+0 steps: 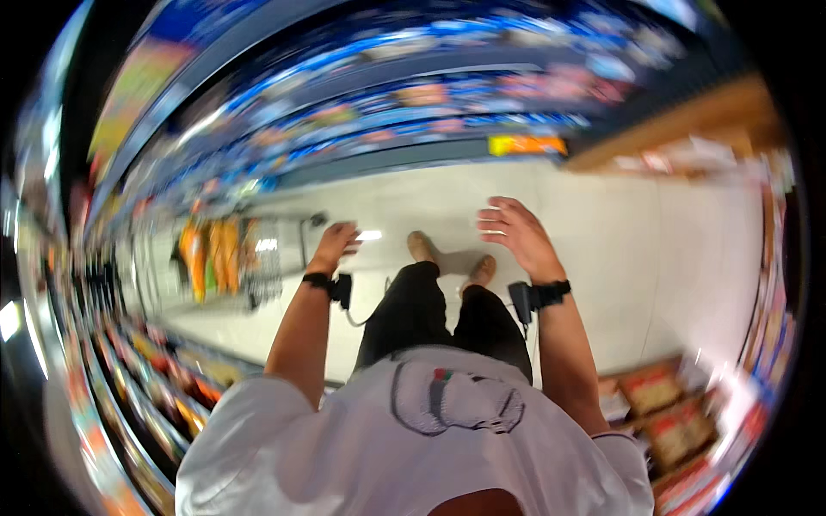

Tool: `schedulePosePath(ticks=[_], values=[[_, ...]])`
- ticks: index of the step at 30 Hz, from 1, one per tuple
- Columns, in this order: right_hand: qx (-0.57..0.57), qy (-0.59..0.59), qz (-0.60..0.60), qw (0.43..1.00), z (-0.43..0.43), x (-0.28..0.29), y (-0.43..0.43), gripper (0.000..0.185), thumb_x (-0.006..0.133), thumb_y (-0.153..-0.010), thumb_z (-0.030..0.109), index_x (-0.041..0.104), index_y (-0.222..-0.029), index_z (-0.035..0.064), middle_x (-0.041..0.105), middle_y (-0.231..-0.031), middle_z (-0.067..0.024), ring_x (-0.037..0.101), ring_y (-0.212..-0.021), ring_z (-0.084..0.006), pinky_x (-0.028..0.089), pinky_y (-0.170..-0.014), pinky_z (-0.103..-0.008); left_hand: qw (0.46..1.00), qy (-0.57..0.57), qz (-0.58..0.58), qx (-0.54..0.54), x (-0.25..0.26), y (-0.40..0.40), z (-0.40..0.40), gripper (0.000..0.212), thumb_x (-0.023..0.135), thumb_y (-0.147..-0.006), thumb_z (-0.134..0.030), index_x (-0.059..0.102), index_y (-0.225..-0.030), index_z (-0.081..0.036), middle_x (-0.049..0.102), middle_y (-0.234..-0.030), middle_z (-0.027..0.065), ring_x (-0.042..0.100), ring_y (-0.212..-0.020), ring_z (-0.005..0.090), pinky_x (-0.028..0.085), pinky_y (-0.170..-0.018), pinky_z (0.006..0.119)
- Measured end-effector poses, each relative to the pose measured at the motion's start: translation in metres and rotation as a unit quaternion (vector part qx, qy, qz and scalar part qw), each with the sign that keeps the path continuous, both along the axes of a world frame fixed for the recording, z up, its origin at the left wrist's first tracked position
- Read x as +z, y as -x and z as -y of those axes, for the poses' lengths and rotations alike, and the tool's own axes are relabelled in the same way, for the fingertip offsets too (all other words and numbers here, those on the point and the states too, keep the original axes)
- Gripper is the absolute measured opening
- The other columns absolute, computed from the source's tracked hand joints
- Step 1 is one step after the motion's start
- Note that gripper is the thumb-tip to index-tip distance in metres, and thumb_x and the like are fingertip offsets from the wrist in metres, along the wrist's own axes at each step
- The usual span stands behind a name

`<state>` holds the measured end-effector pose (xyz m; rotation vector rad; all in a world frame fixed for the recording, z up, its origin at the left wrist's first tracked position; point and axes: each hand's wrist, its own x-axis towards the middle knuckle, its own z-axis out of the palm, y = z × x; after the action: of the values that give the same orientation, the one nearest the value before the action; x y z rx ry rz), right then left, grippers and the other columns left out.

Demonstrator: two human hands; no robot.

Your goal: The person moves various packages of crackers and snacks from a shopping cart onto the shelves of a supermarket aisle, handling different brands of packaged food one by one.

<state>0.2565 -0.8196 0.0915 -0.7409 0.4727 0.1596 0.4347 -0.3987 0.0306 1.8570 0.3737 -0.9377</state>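
My left hand [337,243] hangs over the pale floor, fingers slightly bent and apart, with nothing in it. To the right, my right hand [513,232] is held out palm inward, its fingers loosely spread and holding nothing; a ring shows on one finger. Each wrist wears a black strap with a small dark device. Between the hands my shoes stand on the floor tiles [594,232]. Left of my left hand is a wire shopping cart [264,274] with orange items [224,257] in or by it, blurred.
Blurred store shelves [387,116] of blue and pink packages run across the front, with a yellow and orange tag [528,145] on the lower edge. More stocked shelves [155,387] line the lower left. A wooden display [684,129] stands front right, and boxes [677,422] lie at lower right.
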Motion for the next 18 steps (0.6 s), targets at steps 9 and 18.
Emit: schedulePosePath(ticks=[9, 18], values=[[0.281, 0.070, 0.011, 0.957, -0.167, 0.066, -0.120, 0.035, 0.053, -0.105, 0.026, 0.055, -0.129, 0.0004, 0.069, -0.111, -0.0162, 0.069, -0.098, -0.0261, 0.058, -0.085, -0.0397, 0.913, 0.039, 0.221, 0.339, 0.100, 0.025, -0.211, 0.031, 0.060, -0.100, -0.039, 0.064, -0.102, -0.008, 0.067, -0.088, 0.0031, 0.067, -0.078, 0.0153, 0.054, -0.066, 0.029], [0.390, 0.116, -0.032, 0.913, -0.351, 0.081, -0.230, 0.034, 0.052, -0.105, 0.023, 0.054, -0.128, -0.0014, 0.069, -0.111, -0.0175, 0.071, -0.095, -0.0253, 0.059, -0.084, -0.0382, 0.779, -0.328, 0.430, 0.316, 0.081, -0.077, -0.486, 0.035, 0.068, -0.095, -0.029, 0.062, -0.103, 0.004, 0.069, -0.091, 0.0130, 0.066, -0.081, 0.0226, 0.053, -0.071, 0.036]])
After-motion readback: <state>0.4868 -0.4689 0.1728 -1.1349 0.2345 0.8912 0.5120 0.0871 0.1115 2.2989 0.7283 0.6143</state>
